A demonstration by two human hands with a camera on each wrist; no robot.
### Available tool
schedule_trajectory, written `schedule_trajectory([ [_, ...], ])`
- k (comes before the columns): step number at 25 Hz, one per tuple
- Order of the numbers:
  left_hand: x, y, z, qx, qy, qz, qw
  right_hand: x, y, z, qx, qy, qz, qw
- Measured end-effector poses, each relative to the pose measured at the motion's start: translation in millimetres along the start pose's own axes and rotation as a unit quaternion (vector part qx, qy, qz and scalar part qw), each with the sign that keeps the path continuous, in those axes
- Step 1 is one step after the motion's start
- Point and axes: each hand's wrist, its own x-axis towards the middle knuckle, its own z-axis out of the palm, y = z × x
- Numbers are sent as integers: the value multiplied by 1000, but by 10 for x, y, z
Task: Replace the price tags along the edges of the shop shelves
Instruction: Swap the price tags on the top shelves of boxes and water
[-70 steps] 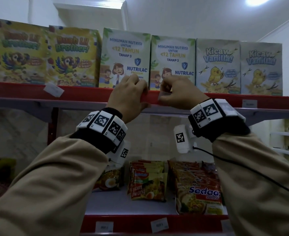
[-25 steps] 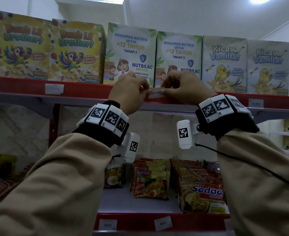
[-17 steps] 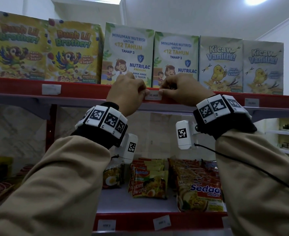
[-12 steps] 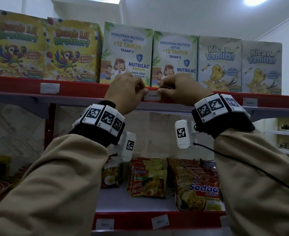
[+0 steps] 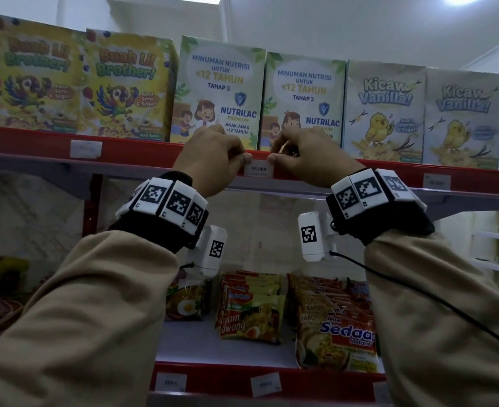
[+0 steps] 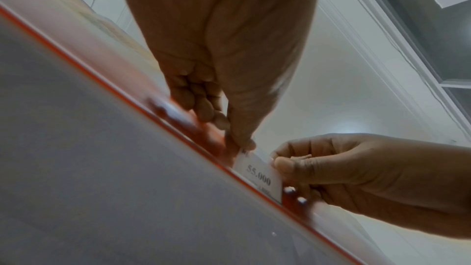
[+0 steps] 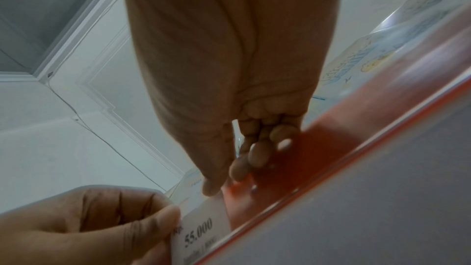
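A small white paper price tag printed "55.000" [image 5: 258, 169] sat on the red front edge of the upper shop shelf [image 5: 142, 146], below the two green-and-white "Nutrilac" boxes [image 5: 217, 92]. The left hand [image 5: 210, 160] held the tag's upper left corner, its thumb on the front of the tag and the other fingers curled. The right hand [image 5: 307, 155] pinched the upper right corner in the same way, thumb in front, fingers curled behind. In the left wrist view the tag [image 6: 260, 174] lay flat against the red strip between both thumbs. Another white tag [image 5: 86, 148] sat further left on the same edge, under the yellow cereal boxes [image 5: 78, 83]. Packets of instant noodles [image 5: 335, 327] lay on the lower shelf.
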Motion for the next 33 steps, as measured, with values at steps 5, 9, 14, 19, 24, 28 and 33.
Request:
schedule_trajectory([
  [5, -19, 6, -10, 4, -1, -5, 1000, -11, 18, 13, -9, 4, -7, 1000],
  [9, -89, 22, -18, -23, 22, -9, 999, -89, 20, 53, 49, 44, -4, 998],
  [14, -100, -19, -75, -16, 5, -3, 1000, -122, -57, 134, 23, 70, -5, 997],
  [19, -192, -131, -146, 70, 29, 0, 997, 14, -389, 278, -63, 71, 18, 995],
  [24, -346, -728, -483, 119, 34, -17, 992, 282, -870, 464, -44, 57, -3, 997],
  [28, -529, -1329, -775, 150, 42, -42, 987, 501, -1375, 734, -113, 38, -11, 993],
  [33, -751, -1969, -1015, 129, 76, -86, 985, 719, -1893, 1069, -149, 61, -28, 987],
])
